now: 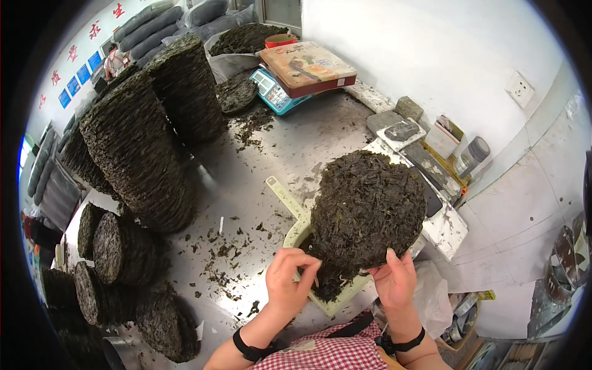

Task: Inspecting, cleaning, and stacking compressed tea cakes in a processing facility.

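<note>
A round, flat cake of dried dark seaweed (370,208) is held up by its lower right edge in my right hand (395,277), thumb on top. Beside the cake's lower left edge is my left hand (291,277), its thumb and index finger pinched together; whether a small scrap is between them I cannot tell. Beneath both lies a pale green plastic dustpan (340,300) with its handle pointing up and left, and loose seaweed bits (328,282) in it. The cake hides part of the dustpan.
Tall stacks of seaweed cakes (134,152) stand at the left, with shorter piles (129,249) nearer. A turquoise digital scale (277,95) carries a flat tin box (307,64) at the back. Along the right wall are a phone (430,196), stones and a lidded cup (471,155). Scraps litter the metal table (208,296).
</note>
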Demonstrator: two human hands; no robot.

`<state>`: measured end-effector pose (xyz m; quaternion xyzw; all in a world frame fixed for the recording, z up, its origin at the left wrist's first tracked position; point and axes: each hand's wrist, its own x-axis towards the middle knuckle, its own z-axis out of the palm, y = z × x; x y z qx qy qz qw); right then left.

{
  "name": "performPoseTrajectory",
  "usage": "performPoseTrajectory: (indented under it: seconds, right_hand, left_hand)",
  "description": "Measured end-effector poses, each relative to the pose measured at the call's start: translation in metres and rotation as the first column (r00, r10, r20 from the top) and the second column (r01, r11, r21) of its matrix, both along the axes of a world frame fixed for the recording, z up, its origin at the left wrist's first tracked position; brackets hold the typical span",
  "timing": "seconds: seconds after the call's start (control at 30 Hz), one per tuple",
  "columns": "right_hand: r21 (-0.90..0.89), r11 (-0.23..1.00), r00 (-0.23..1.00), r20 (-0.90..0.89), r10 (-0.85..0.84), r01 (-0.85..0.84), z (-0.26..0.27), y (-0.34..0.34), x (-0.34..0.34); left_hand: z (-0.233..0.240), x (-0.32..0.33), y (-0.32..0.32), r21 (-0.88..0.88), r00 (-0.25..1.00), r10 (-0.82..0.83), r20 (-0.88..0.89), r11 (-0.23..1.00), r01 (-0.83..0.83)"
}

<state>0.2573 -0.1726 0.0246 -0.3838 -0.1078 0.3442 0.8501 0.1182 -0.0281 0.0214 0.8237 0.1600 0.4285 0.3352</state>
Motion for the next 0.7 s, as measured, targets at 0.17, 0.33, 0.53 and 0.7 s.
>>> performPoseTrajectory:
  seconds: [0.17,0.33,0.53,0.7]
  right_hand:
    - [0.002,0.999,0.997,0.063,-0.046,0.046,0.007,0.004,-0.005]
    - [-0.016,0.999,0.997,0.069,-0.034,0.035,0.004,0.003,-0.01]
    - [-0.016,1.0,0.997,0.079,-0.025,0.027,0.004,0.004,-0.013]
    - [0.004,1.0,0.996,0.09,-0.021,0.021,0.003,0.002,-0.015]
  left_hand:
    - [-0.008,0.001,-0.007,-0.427,0.977,-0.16,0.137,0.881,0.204]
    - [-0.006,0.007,-0.01,-0.617,0.982,-0.142,0.126,0.764,0.19]
    - [-0.003,0.003,-0.006,-0.516,0.995,-0.101,0.025,0.851,0.1]
    - [0.0,0.004,-0.001,-0.336,0.997,-0.074,-0.012,0.939,0.066]
